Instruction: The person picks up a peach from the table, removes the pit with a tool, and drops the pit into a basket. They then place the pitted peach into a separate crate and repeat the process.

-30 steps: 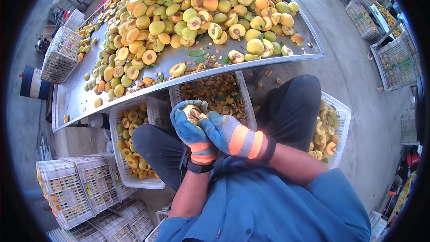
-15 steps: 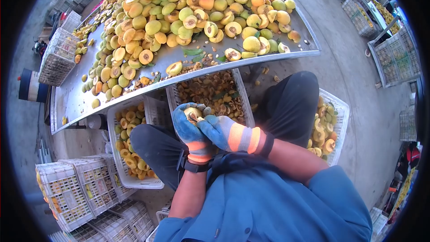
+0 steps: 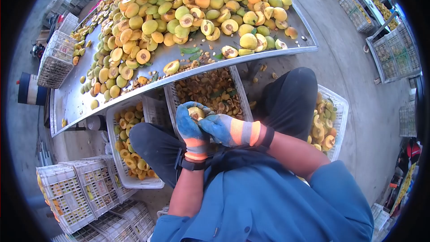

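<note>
My left hand, in a blue-palmed glove with an orange and grey cuff, is wrapped round a cut apricot. The fruit's brown hollow faces up. From the right, my right hand, gloved alike, presses its closed fingertips against the fruit's edge. Whatever those fingers grip is hidden. Both hands are over my lap, just in front of a white crate of brownish pits and scraps. Beyond it, a heap of whole and halved apricots covers much of a metal table.
Crates of apricot halves stand by my knees, a left crate and a right crate. Stacked crates are at lower left. The table's raised metal edge runs across in front of me. Another crate stands at the table's left side.
The apricot has turned in my left hand, so its hollow shows more plainly. Both hands have shifted slightly to the right, still together. The view has tilted a little.
</note>
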{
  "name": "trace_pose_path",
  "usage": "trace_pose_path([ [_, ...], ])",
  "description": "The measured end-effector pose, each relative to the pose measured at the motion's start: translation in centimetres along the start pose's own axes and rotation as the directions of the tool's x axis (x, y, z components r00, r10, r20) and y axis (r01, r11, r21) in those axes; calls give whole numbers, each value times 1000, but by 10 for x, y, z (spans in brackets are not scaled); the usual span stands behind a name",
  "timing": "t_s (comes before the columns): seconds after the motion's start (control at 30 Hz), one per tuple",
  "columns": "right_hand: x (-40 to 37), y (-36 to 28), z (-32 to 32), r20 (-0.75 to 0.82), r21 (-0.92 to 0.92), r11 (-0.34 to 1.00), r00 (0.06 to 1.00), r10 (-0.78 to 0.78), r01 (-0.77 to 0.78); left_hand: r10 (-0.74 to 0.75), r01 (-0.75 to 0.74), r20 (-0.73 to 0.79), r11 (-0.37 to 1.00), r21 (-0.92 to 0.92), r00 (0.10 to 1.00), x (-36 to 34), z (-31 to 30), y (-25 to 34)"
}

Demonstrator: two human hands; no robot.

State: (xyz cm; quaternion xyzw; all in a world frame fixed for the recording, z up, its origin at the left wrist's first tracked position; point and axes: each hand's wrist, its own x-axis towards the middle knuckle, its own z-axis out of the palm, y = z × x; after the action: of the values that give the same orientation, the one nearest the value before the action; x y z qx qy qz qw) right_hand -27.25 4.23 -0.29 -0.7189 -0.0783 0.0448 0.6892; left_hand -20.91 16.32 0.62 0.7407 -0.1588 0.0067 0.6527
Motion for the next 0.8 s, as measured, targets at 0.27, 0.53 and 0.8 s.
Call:
trace_pose_path([
  [0.27, -5, -31, -11, 313, 514, 566, 755, 576, -644, -545, 556, 198, 638, -532, 815, 0, -4, 12],
  [0.53, -21, -15, -12, 640, 764, -50, 747, 179, -643, -396, 631, 497, 574, -522, 772, 7, -11, 9],
  [0.8, -13, -14, -21, 184, 168, 937, 943, 277, -308, 539, -320, -1, 503, 803, 842, 29, -135, 43],
])
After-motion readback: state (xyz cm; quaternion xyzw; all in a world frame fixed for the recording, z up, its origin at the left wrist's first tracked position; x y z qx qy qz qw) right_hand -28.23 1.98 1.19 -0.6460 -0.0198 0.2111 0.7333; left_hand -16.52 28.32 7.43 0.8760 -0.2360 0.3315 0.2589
